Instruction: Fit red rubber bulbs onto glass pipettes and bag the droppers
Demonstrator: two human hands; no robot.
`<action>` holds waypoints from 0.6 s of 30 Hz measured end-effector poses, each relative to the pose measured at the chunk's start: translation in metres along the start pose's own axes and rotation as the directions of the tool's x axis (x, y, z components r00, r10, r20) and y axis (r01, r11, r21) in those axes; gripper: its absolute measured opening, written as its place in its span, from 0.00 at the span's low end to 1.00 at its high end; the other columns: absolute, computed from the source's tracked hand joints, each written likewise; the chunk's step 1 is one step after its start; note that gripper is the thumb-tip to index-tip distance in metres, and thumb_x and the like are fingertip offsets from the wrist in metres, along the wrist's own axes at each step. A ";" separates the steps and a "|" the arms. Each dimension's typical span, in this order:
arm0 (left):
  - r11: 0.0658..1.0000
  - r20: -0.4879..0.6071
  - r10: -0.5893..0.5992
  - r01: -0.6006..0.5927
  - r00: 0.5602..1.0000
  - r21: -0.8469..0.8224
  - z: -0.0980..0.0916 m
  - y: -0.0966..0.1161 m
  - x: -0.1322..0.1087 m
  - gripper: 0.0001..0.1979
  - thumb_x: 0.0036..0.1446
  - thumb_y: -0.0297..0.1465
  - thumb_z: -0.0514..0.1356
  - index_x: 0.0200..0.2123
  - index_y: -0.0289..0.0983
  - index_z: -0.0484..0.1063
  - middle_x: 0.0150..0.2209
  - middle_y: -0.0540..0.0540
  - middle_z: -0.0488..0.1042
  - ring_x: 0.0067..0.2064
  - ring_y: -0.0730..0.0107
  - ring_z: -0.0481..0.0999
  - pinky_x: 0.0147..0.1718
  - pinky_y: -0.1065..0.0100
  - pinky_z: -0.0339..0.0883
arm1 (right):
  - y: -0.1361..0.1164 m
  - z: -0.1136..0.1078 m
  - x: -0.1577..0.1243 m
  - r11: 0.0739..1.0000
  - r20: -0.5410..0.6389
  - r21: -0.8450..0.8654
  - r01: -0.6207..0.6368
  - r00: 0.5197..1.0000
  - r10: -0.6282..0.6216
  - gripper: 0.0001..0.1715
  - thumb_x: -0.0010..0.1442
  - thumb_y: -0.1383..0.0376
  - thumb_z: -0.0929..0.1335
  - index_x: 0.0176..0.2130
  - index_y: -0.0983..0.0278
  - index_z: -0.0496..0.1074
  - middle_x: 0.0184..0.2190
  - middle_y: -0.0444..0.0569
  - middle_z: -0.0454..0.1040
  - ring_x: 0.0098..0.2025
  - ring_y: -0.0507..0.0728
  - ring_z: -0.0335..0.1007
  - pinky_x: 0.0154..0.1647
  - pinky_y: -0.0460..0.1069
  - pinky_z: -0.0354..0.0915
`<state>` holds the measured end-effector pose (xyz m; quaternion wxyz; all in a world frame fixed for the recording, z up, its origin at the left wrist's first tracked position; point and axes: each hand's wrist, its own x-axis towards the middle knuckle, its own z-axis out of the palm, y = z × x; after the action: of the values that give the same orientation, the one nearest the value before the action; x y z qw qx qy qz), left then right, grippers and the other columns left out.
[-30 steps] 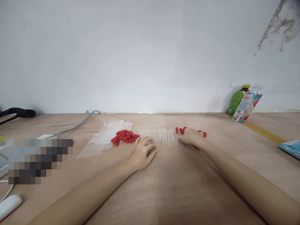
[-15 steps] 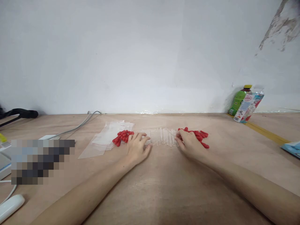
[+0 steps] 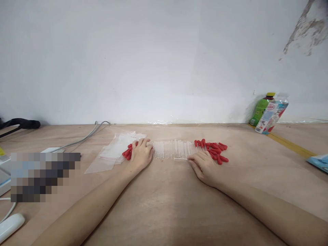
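— What is shown in the head view?
— A pale wooden tabletop (image 3: 164, 205) is seen against a white wall (image 3: 153, 61). A row of clear tubes (image 3: 174, 149) is laid side by side at the middle. Red bulbs are heaped at each end of it, as a left pile (image 3: 127, 153) and a right pile (image 3: 216, 149). Some clear bags (image 3: 112, 152) are spread just left of them.
— And the hands?
— The left hand (image 3: 140, 155) is set on the left pile at the row's end, fingers curled down. Whether a bulb is gripped cannot be told. The right hand (image 3: 203, 164) is laid flat, fingers close together, its tips touching one loose tube (image 3: 180, 159) that lies crosswise just in front of the row.
— How are the tubes judged to handle?
— They are judged light, stiff and smooth, likely brittle and quick to roll. A loose tube is best taken near its middle, lightly pinched.
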<state>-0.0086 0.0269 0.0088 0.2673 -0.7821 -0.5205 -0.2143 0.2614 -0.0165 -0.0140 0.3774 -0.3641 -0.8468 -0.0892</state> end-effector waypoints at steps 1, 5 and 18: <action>1.000 -0.009 -0.006 0.005 1.000 -0.016 0.001 -0.001 0.000 0.09 0.55 0.28 0.52 0.30 0.37 0.72 0.47 0.41 0.68 0.47 0.53 0.63 0.41 0.51 0.53 | 0.000 0.000 0.000 1.000 -0.005 0.024 -0.001 1.000 0.001 0.07 0.58 0.69 0.60 0.36 0.64 0.66 0.30 0.48 0.70 0.33 0.54 0.63 0.38 0.50 0.58; 0.980 -0.077 -0.037 0.021 0.996 -0.199 -0.001 0.001 0.000 0.08 0.56 0.28 0.51 0.35 0.38 0.70 0.43 0.43 0.70 0.45 0.57 0.65 0.41 0.55 0.57 | -0.001 -0.001 -0.002 0.996 -0.025 0.092 0.010 1.000 -0.008 0.06 0.57 0.70 0.60 0.35 0.63 0.65 0.28 0.47 0.70 0.32 0.54 0.64 0.35 0.50 0.60; 0.655 -0.015 -0.037 0.013 0.999 -0.755 -0.023 0.046 -0.021 0.02 0.52 0.28 0.56 0.30 0.35 0.67 0.37 0.44 0.71 0.39 0.68 0.72 0.36 0.69 0.68 | -0.013 -0.014 0.003 0.989 0.105 0.071 -0.129 0.987 0.121 0.04 0.58 0.68 0.59 0.31 0.63 0.61 0.24 0.46 0.68 0.27 0.52 0.65 0.26 0.47 0.61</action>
<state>0.0247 -0.0168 0.0042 -0.0768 -0.8122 -0.3914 -0.4257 0.2589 -0.0305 -0.0005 0.3528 -0.4058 -0.8430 -0.0141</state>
